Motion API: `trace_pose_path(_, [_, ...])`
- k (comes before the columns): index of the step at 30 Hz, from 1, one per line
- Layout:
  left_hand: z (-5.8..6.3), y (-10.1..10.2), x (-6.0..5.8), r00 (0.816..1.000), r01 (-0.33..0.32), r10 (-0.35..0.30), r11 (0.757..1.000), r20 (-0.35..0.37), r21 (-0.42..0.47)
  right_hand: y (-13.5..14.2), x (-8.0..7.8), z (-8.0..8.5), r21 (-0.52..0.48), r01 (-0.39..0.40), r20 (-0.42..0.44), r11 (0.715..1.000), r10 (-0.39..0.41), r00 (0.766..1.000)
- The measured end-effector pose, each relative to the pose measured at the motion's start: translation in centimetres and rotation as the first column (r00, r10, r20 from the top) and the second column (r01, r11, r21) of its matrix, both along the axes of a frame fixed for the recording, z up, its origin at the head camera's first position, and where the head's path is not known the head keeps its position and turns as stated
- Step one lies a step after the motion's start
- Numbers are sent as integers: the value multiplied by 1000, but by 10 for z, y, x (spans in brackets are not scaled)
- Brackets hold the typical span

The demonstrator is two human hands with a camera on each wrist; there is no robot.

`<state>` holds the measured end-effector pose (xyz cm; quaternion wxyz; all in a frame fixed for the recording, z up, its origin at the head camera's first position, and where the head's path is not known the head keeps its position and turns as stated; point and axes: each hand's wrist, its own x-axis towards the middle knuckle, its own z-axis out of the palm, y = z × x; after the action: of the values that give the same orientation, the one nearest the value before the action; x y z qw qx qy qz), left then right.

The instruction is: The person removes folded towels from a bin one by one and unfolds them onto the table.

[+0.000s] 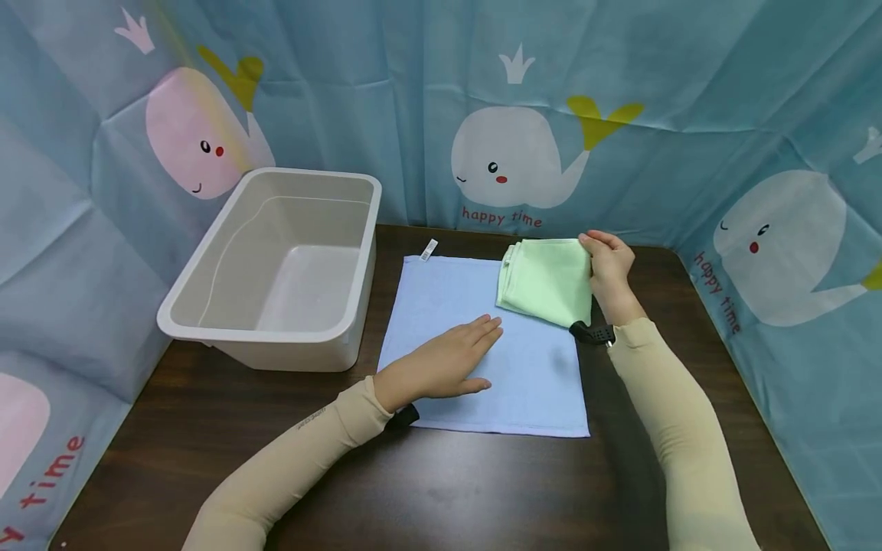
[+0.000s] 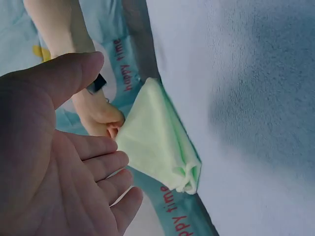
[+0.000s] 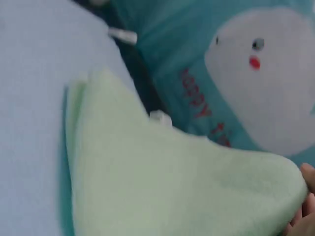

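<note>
A folded green cloth (image 1: pixel 547 279) lies over the far right corner of a blue cloth (image 1: pixel 475 367) that is spread flat on the table. My right hand (image 1: pixel 609 269) pinches the green cloth at its far right corner; in the right wrist view that corner of the green cloth (image 3: pixel 236 182) is lifted, with the fingertips at the frame's edge. Over the middle of the blue cloth is my left hand (image 1: pixel 448 356), palm down with straight fingers and holding nothing. In the left wrist view the left hand (image 2: pixel 64 147) appears a little above the blue cloth (image 2: pixel 236 123).
A grey-white plastic basin (image 1: pixel 269 337) stands at the left of the dark wooden table (image 1: pixel 448 490). A white tag (image 1: pixel 429 249) sticks out from the blue cloth's far left corner. A blue curtain (image 1: pixel 413 115) with whale prints encloses the back and sides.
</note>
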<state>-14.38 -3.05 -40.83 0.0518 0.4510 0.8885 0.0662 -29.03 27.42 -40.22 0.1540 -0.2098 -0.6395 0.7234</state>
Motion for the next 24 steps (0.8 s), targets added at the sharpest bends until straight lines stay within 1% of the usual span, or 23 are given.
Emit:
trace_pose_path(4, [-2,9,-7,1000,1,0,999,12,-45,16,-15,-16,89,-8,59,996,3,998])
trace_pose_path(8, [-4,18,-18,998,-17,23,995,60,-99,24,-24,-24,204,-25,104,979,4,995])
trace_pose_path(11, [-6,25,-27,991,-63,80,987,108,-150,29,-30,-29,279,-37,136,960,-1,991])
trace_pose_path(14, [-7,32,-37,981,-114,142,974,130,-198,33,-35,-33,323,-55,153,945,5,988])
trace_pose_path(16, [-8,36,-43,975,-138,170,968,144,-209,35,-39,-36,356,-69,154,932,15,988])
trace_pose_path(20, [-10,45,-55,968,-151,187,967,167,-205,40,-46,-40,412,-103,165,905,37,986])
trace_pose_path(23, [-15,50,-63,963,-159,198,965,181,-206,44,-47,-44,464,-154,210,872,60,976])
trace_pose_path(24, [-17,52,-65,960,-167,207,964,191,-206,45,-46,-45,487,-169,223,857,65,973])
